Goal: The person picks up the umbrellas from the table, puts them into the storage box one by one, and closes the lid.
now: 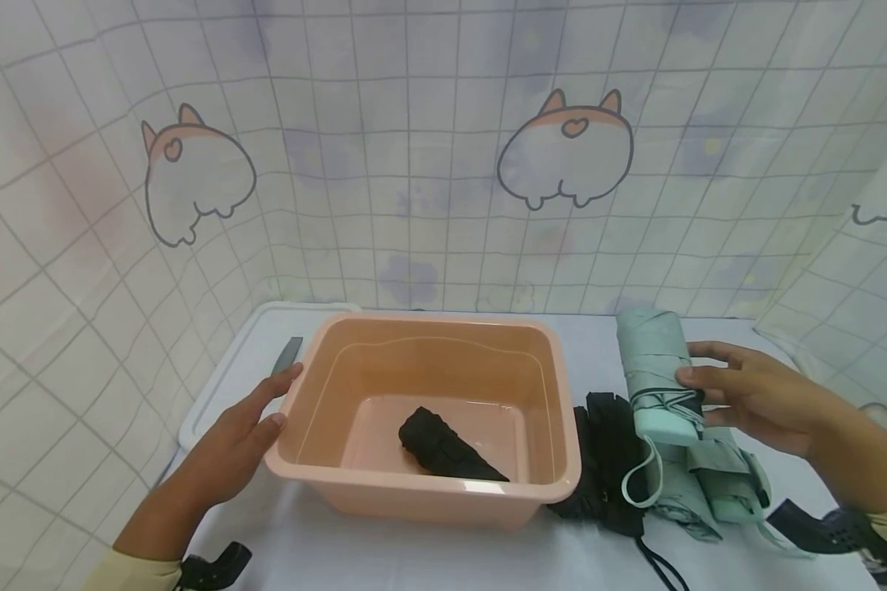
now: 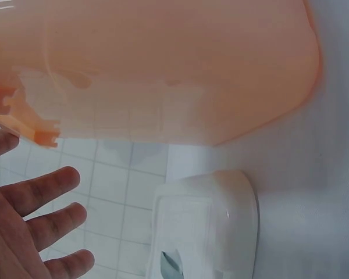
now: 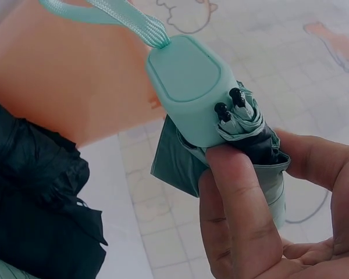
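Observation:
My right hand (image 1: 772,398) grips a folded mint-green umbrella (image 1: 654,361) between thumb and fingers, above the other umbrellas. In the right wrist view, the umbrella's handle end (image 3: 189,75) with its wrist strap (image 3: 125,17) faces the camera, fingertips just below it. At the left rim of a peach plastic basin (image 1: 421,498), my left hand (image 1: 229,447) touches with its fingers straight; in the left wrist view the fingers (image 2: 43,189) are spread. A folded black umbrella (image 1: 447,447) lies inside the basin.
Right of the basin lie black folded umbrellas (image 1: 609,468) and another green folded umbrella (image 1: 728,484). Behind the left hand is a white box (image 1: 225,373) with a grey-green piece (image 1: 288,353) on it. A grid-patterned curtain (image 1: 406,180) surrounds the white table (image 1: 384,558).

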Available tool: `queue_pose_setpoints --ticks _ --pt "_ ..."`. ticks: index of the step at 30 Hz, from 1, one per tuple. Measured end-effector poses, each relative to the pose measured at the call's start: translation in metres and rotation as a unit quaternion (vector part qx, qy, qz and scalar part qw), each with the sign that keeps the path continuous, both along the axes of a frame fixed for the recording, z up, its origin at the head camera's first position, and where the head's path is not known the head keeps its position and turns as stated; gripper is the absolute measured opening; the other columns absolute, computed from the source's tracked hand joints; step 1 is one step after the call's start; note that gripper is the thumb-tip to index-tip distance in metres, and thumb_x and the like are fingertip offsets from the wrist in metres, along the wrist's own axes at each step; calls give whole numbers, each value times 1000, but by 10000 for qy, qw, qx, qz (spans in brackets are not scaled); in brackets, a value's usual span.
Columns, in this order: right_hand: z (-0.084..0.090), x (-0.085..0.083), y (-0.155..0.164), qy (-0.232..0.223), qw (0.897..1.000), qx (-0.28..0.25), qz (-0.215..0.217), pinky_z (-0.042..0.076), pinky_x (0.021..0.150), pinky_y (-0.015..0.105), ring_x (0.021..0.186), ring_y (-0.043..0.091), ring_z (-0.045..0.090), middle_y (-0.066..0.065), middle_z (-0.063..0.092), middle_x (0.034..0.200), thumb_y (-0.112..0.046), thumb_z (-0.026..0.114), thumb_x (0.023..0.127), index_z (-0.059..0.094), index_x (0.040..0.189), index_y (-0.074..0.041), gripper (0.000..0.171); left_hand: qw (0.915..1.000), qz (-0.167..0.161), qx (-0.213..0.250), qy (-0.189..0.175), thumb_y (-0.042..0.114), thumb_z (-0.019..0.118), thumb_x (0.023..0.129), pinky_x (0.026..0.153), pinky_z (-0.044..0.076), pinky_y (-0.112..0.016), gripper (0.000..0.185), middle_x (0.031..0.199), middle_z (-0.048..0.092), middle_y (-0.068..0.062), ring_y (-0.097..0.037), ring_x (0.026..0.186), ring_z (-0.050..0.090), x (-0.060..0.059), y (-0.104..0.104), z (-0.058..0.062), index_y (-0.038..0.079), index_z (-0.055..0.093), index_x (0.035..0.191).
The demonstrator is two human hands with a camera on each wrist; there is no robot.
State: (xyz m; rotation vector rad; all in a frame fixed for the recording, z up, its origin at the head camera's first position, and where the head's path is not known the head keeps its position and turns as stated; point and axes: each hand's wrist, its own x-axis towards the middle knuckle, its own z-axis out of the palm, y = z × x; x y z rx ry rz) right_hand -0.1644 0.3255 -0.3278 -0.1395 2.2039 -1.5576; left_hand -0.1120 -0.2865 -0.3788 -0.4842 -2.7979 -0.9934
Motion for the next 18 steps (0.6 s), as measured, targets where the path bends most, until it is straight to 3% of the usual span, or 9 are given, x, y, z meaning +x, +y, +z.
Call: queue_pose_setpoints --ticks 3,8,13,18 --pt "2 0 -3 -12 10000 -99 -8 54 89 36 130 43 48 36 30 149 -24 53 108 0 159 4 78 10000 5 -2 9 38 41 109 91 42 -76 57 150 51 -17 -47 128 53 0 0 0 32 27 163" --pt "5 0 -7 13 9997 -228 -4 55 89 38 117 24 58 29 40 142 -21 54 107 3 159 3 76 9999 -58 52 82 37 41 109 93 40 -76 56 150 51 -17 -47 130 52 0 -1 0 31 28 163" --pt "5 0 -12 45 9996 -261 22 54 89 39 121 26 54 31 34 148 -21 55 107 3 159 2 77 9999 -86 71 120 36 43 109 93 40 -76 56 151 50 -16 -46 132 51 -1 -2 -1 30 28 163" --pt "6 0 -17 15 9996 -275 30 53 90 36 133 42 43 33 26 153 -23 55 107 3 160 2 79 9999 -68 85 95 37 42 109 94 39 -77 56 151 50 -17 -47 132 50 -1 -2 -2 30 27 163"
